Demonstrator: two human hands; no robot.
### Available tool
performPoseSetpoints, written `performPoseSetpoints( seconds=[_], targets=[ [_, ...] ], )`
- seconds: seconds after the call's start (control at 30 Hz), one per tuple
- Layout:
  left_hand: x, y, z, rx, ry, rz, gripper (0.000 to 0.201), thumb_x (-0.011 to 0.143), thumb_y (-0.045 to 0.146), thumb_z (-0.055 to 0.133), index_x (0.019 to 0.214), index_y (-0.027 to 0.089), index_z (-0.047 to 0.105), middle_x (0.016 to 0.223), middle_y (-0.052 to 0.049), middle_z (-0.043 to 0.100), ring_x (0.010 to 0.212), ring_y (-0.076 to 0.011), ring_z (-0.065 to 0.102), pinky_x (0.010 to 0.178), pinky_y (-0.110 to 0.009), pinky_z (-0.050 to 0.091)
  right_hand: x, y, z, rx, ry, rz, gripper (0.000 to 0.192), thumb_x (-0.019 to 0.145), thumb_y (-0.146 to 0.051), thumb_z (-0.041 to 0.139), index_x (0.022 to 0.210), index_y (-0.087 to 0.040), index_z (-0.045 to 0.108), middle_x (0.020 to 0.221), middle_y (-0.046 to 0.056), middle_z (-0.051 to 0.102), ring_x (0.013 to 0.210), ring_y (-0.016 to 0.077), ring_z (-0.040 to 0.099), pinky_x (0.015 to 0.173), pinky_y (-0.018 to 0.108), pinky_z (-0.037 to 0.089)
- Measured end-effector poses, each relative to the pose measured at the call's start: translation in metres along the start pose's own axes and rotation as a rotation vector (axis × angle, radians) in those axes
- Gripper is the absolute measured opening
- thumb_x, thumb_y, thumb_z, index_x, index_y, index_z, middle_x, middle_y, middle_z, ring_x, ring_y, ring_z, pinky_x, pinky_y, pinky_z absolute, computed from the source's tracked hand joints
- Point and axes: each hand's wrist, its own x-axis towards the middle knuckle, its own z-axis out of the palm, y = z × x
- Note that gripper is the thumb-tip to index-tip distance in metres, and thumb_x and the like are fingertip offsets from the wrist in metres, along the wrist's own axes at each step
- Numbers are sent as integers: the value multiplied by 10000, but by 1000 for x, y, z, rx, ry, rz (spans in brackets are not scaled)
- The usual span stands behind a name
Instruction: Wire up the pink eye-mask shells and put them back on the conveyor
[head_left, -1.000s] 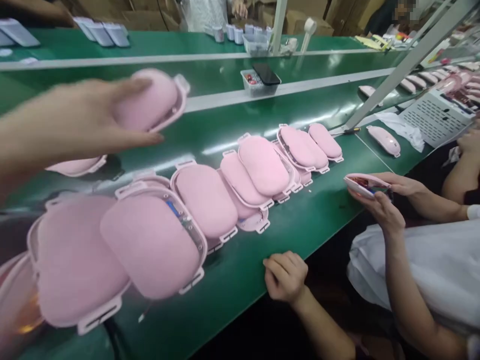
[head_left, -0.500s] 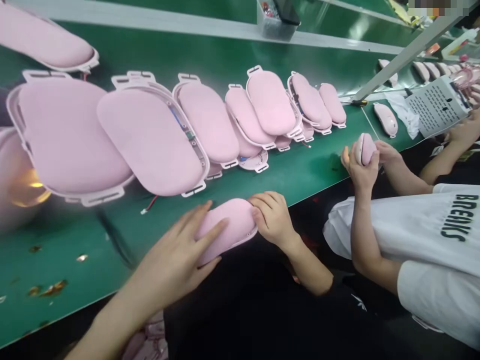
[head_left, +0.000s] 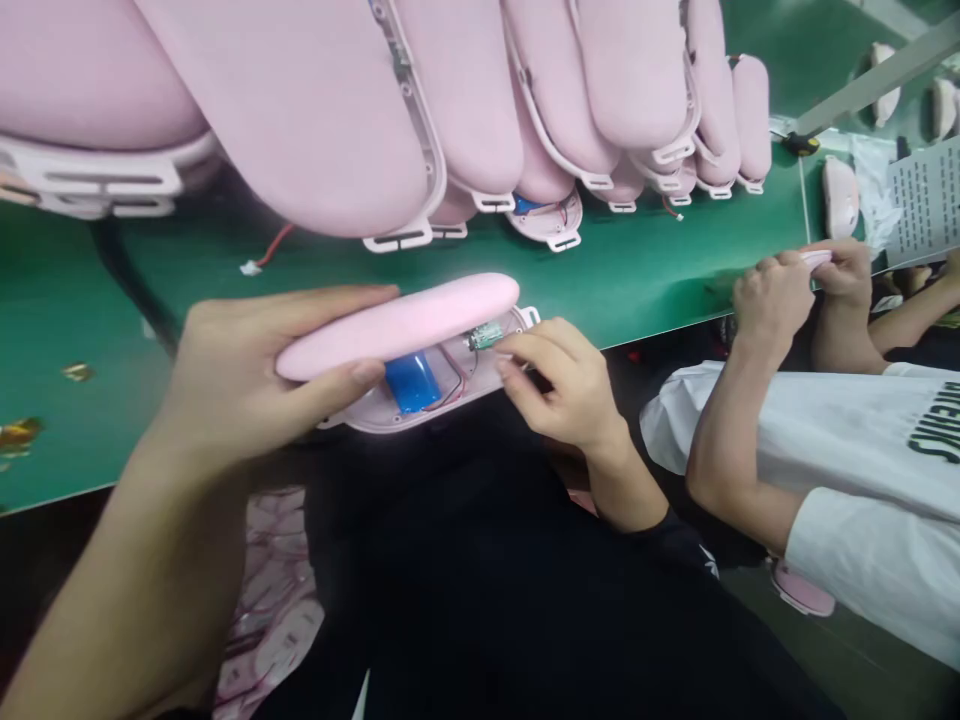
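Observation:
My left hand (head_left: 262,370) grips a pink oval cover (head_left: 405,322) between thumb and fingers, tilted up on its long side. Under it lies the matching lower shell (head_left: 457,385), with a blue battery (head_left: 412,382), thin red and black wires and a small green circuit board (head_left: 486,335) inside. At the shell's right end my right hand (head_left: 566,385) has thumb and forefinger drawn together beside the board. Whatever is between those fingertips is too small to make out. The shell sits at the green bench's front edge, partly hidden by both hands.
Several pink oval housings (head_left: 457,100) lie in an overlapping row along the green bench (head_left: 600,270). A red wire with a white connector (head_left: 251,267) hangs from one. On the right a co-worker in a white shirt (head_left: 780,420) holds a pink part. More pink parts (head_left: 277,600) lie below the bench.
The pink housing in my hands has come open: the cover is lifted and tilted, showing the battery and board. My right hand has moved to the board. The view has shifted closer to the row.

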Motion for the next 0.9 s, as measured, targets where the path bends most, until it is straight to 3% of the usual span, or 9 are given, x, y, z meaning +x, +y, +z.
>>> performPoseSetpoints(
  seconds=[0.1, 0.17, 0.23, 0.37, 0.53, 0.67, 0.77, 0.9],
  targets=[
    [3, 4, 1, -13, 17, -66, 671, 966, 768, 551, 1289, 234, 798, 1256, 8, 820, 1092, -229, 770, 982, -291, 582, 8, -15, -3, -97, -248, -160, 268, 1133, -382, 560, 1150, -213, 768, 1070, 59, 753, 953, 206, 639, 850, 372, 510],
    [4, 6, 2, -11, 23, -86, 715, 958, 796, 530, 1280, 218, 802, 1227, 5, 825, 1076, -221, 760, 982, -290, 576, 14, -22, -2, -135, -319, -227, 309, 1132, -447, 571, 1154, -218, 777, 1075, 57, 757, 967, 209, 639, 854, 370, 500],
    [4, 6, 2, -19, 27, -81, 723, 961, 795, 531, 1280, 206, 805, 1210, -1, 828, 1062, -214, 757, 976, -283, 571, 17, -25, -1, -152, -285, -197, 344, 1147, -445, 543, 1090, -209, 786, 993, 43, 747, 924, 189, 641, 837, 344, 494],
    [5, 7, 0, -63, 36, -78, 694, 967, 760, 550, 1256, 191, 820, 1163, -10, 838, 965, -190, 762, 865, -247, 563, 22, -28, 2, -197, -91, 9, 404, 1170, -377, 487, 980, -192, 792, 845, 17, 715, 792, 142, 629, 712, 290, 449],
    [5, 9, 1, -86, 43, -96, 702, 965, 777, 536, 1226, 193, 825, 1134, 11, 840, 955, -185, 760, 846, -245, 561, 36, -43, 30, -163, -155, 209, 504, 1123, -567, 553, 915, -169, 784, 775, 21, 687, 787, 157, 659, 800, 295, 516],
    [3, 9, 2, -84, 63, -56, 688, 991, 767, 546, 1241, 187, 819, 1147, 11, 839, 969, -185, 773, 857, -249, 552, 44, -49, 52, -143, -154, 373, 468, 1126, -515, 571, 939, -146, 789, 809, 39, 696, 869, 196, 715, 884, 351, 570],
    [1, 9, 2, -99, 79, -17, 638, 1017, 733, 548, 1240, 201, 820, 1170, 27, 835, 991, -179, 774, 875, -252, 546, 41, -46, 44, -18, -97, 337, 348, 1116, -415, 618, 941, -181, 808, 827, 16, 751, 811, 154, 720, 831, 298, 580],
    [-1, 11, 4, -113, 91, -12, 592, 1020, 699, 572, 1250, 213, 819, 1177, 36, 833, 984, -165, 769, 863, -243, 539, 32, -31, 4, 108, -62, 220, 113, 1045, -271, 733, 1006, -229, 830, 931, -2, 821, 836, 138, 741, 834, 269, 597]
  ],
)
